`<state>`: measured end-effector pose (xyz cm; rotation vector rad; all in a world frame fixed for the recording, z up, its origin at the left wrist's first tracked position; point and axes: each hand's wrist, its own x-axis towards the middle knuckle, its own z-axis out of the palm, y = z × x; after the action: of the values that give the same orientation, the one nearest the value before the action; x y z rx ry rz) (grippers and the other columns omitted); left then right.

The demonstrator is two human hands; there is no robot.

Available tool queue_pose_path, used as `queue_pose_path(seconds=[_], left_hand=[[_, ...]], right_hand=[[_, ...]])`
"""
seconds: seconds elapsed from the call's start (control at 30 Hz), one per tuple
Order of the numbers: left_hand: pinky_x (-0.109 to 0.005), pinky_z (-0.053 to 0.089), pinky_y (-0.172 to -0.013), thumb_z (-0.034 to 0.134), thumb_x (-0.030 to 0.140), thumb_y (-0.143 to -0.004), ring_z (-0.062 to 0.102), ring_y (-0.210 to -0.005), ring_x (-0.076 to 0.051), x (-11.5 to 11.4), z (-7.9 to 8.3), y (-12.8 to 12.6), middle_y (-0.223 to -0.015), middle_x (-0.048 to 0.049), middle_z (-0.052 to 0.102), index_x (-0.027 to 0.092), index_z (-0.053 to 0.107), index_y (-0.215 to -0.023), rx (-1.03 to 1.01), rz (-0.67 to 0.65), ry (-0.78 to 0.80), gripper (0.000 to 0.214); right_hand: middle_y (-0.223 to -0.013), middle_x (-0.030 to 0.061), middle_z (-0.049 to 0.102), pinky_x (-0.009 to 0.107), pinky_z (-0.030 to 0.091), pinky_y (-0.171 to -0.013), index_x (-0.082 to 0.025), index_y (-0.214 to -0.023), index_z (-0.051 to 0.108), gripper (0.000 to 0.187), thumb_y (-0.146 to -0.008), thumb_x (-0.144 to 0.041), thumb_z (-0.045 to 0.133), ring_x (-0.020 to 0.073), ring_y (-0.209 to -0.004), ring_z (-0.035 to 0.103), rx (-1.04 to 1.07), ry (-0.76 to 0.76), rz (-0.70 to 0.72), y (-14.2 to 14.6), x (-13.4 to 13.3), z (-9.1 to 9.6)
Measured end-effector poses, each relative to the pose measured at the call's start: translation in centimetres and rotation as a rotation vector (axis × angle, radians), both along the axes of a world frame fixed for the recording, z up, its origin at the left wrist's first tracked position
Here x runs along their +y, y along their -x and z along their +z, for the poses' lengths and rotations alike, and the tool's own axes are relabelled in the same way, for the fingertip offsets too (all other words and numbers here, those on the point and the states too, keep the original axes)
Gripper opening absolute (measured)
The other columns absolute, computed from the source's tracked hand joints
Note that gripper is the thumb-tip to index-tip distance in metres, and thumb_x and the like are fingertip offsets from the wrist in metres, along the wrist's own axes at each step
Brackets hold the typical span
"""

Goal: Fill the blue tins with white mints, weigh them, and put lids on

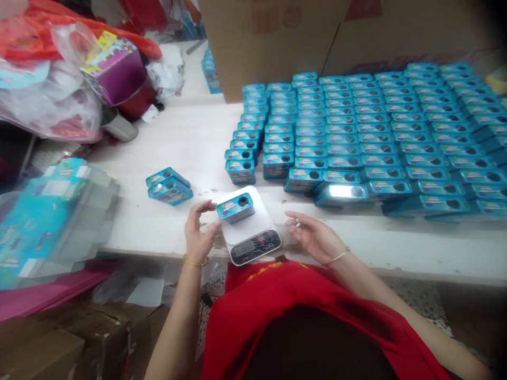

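Weighing seems in hand: small teal rectangular tin sits on white digital scale on pale surface; left hand curls beside it, grip open; right hand lies loosely open; lifting it calls for a pinch across its ends.

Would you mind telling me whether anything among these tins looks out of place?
One tin at the front of the rows lies tipped, showing a silvery face instead of a blue lid. Two loose tins lie askew left of the scale, apart from the rows.

Packing workshop: stacked tins, scale, cartons.
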<state>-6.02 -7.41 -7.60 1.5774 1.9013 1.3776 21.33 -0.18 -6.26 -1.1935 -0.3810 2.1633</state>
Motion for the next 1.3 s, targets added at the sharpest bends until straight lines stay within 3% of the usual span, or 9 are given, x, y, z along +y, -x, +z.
queue_pose_path(seconds=[0.27, 0.6, 0.7, 0.77, 0.87, 0.93, 1.13, 1.3], left_hand=[[-0.037, 0.046, -0.088, 0.061, 0.052, -0.075, 0.056, -0.102, -0.024, 0.3, -0.1, -0.3, -0.111, -0.0096, 0.059, 0.019, 0.052, -0.116, -0.004, 0.011, 0.052, 0.054], [-0.040, 0.044, -0.095, 0.071, 0.042, -0.071, 0.054, -0.110, -0.024, 1.4, -0.7, -1.1, -0.119, -0.0096, 0.057, 0.019, 0.049, -0.121, 0.053, -0.091, 0.060, 0.059], [-0.038, 0.046, -0.090, 0.065, 0.034, -0.078, 0.058, -0.103, -0.022, 1.6, 0.4, -2.1, -0.113, -0.0080, 0.061, 0.020, 0.051, -0.117, 0.162, -0.142, 0.049, 0.044], [-0.039, 0.044, -0.090, 0.061, 0.025, -0.079, 0.058, -0.099, -0.022, 1.5, 1.8, -2.8, -0.109, -0.0066, 0.063, 0.023, 0.053, -0.114, 0.337, -0.234, -0.017, 0.036], [-0.044, 0.036, -0.095, 0.057, 0.014, -0.076, 0.056, -0.098, -0.022, 1.3, 3.7, -3.5, -0.111, -0.0061, 0.063, 0.026, 0.054, -0.114, 0.608, -0.331, -0.110, 0.040], [-0.045, 0.035, -0.095, 0.055, 0.012, -0.075, 0.056, -0.095, -0.021, 1.3, 4.1, -3.5, -0.110, -0.0066, 0.063, 0.026, 0.054, -0.115, 0.673, -0.332, -0.115, 0.042], [-0.045, 0.032, -0.097, 0.052, 0.014, -0.075, 0.056, -0.098, -0.023, 1.3, 2.2, -3.2, -0.110, -0.0070, 0.063, 0.024, 0.053, -0.116, 0.598, -0.298, -0.016, 0.042], [-0.044, 0.036, -0.096, 0.055, 0.017, -0.077, 0.055, -0.103, -0.023, 1.8, 1.1, -3.8, -0.111, -0.0069, 0.062, 0.023, 0.052, -0.116, 0.407, -0.289, 0.012, 0.039]], right_hand=[[-0.072, 0.0058, 0.063, 0.017, 0.050, -0.053, -0.010, -0.090, 0.067, 0.017, -0.081, -0.013, 0.054, 0.0096, -0.060, 0.059, 0.007, 0.007, -0.001, 0.3, -0.1, 0.2], [-0.072, 0.0043, 0.063, 0.017, 0.046, -0.050, -0.012, -0.091, 0.066, 0.015, -0.081, -0.017, 0.056, 0.0094, -0.060, 0.058, 0.058, -0.002, 0.065, 1.2, -0.6, -0.4], [-0.072, 0.0056, 0.064, 0.016, 0.045, -0.048, -0.011, -0.090, 0.065, 0.014, -0.083, -0.017, 0.054, 0.0097, -0.059, 0.059, 0.094, 0.008, 0.120, 2.5, -0.9, 0.0], [-0.071, 0.0065, 0.064, 0.017, 0.044, -0.047, -0.009, -0.089, 0.064, 0.016, -0.086, -0.019, 0.052, 0.0103, -0.058, 0.060, 0.125, 0.016, 0.138, 3.5, -1.0, 0.6], [-0.067, 0.0071, 0.063, 0.017, 0.044, -0.046, -0.008, -0.086, 0.063, 0.022, -0.090, -0.022, 0.046, 0.0112, -0.057, 0.060, 0.176, 0.021, 0.127, 4.7, -0.7, 1.6], [-0.066, 0.0075, 0.063, 0.018, 0.044, -0.046, -0.008, -0.084, 0.062, 0.022, -0.090, -0.021, 0.046, 0.0112, -0.056, 0.060, 0.194, 0.021, 0.110, 5.2, -0.5, 1.8], [-0.064, 0.0068, 0.061, 0.018, 0.043, -0.046, -0.008, -0.079, 0.061, 0.016, -0.086, -0.017, 0.050, 0.0113, -0.055, 0.060, 0.189, 0.023, 0.072, 5.2, -0.4, 1.6], [-0.069, 0.0047, 0.062, 0.017, 0.042, -0.048, -0.009, -0.086, 0.062, 0.012, -0.078, -0.018, 0.061, 0.0091, -0.057, 0.058, 0.122, -0.058, 0.046, 3.7, -0.5, 2.5]])
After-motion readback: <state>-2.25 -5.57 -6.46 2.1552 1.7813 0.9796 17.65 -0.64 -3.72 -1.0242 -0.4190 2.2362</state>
